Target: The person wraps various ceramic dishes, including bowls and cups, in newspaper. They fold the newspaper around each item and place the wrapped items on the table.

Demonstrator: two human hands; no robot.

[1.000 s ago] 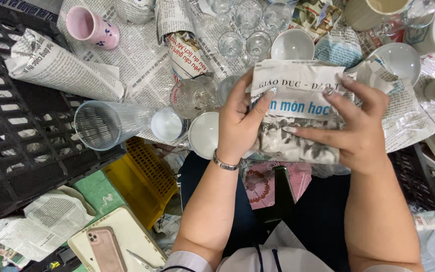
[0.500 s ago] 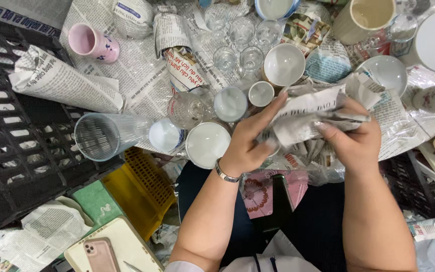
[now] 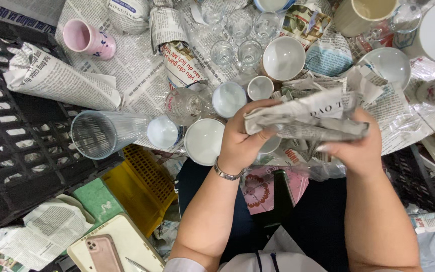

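Right, widest first: the black plastic crate fills the left side, with a long newspaper-wrapped roll lying across its top edge and a ribbed clear tumbler on its side at the rim. Newspaper sheets cover the work surface, crowded with white bowls, small clear glasses, a pink mug and a white saucer.

In the centre, the newspaper bundle sits up off the table, squeezed between both hands. The left hand is clenched around its near end, thumb and fingers curled tight. The right hand grips the other end from below, fingers pressed into the folds. What is inside the paper is hidden.

The risk, as I judge it: breakables stand just beside and under those hands, so a swing of an elbow or the bundle could knock the small white cup or the glass jug over. Squeezing too hard could crack whatever is wrapped.

Against a second ago: then the sheet was held open and flat, print facing up; now it is crumpled into a tight horizontal wad, and the hands have closed in.
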